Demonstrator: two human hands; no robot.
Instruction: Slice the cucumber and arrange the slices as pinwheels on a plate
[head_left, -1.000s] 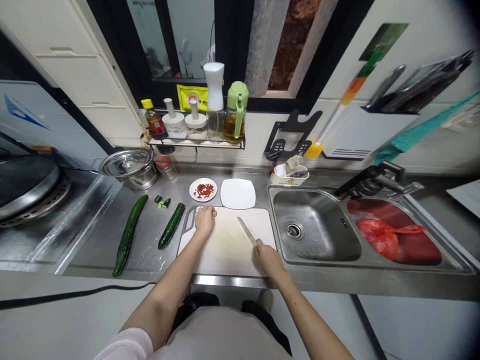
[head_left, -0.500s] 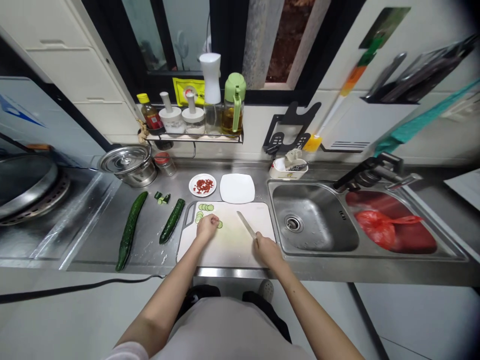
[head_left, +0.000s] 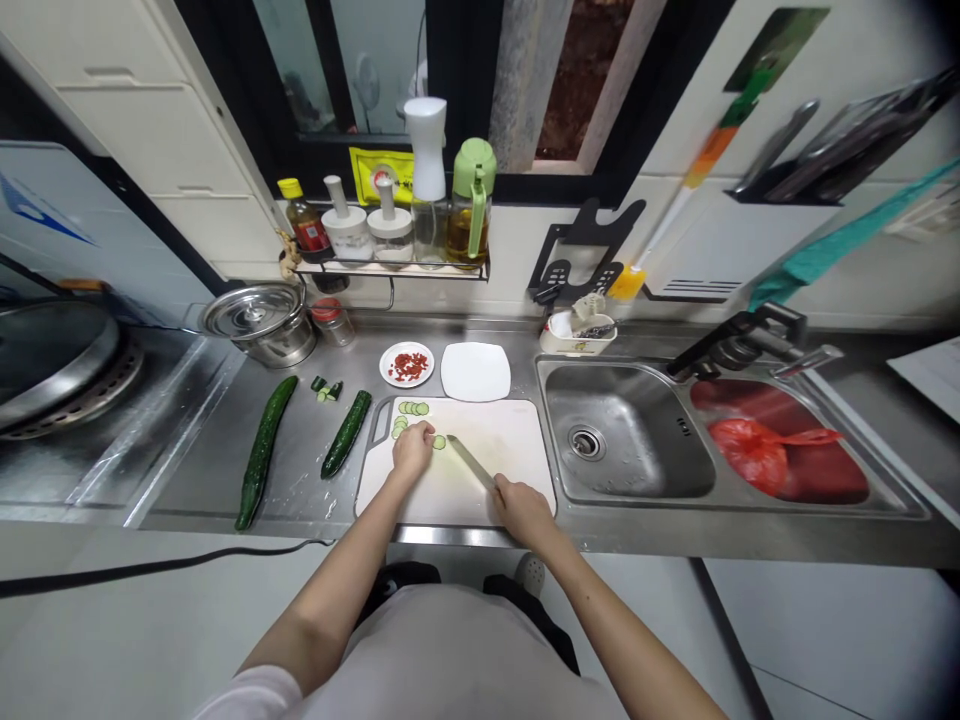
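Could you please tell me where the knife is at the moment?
In the head view, the knife is in the right hand, over the cutting board, its tip near the cucumber slice beside the left hand.

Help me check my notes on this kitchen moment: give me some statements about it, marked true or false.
1. The right hand holds a knife. True.
2. The red pieces are on the cutting board. False: they are on the round plate.
3. Green slices lie on the cutting board. True.
4. The red bag is in the left sink basin. False: it is in the right sink basin.
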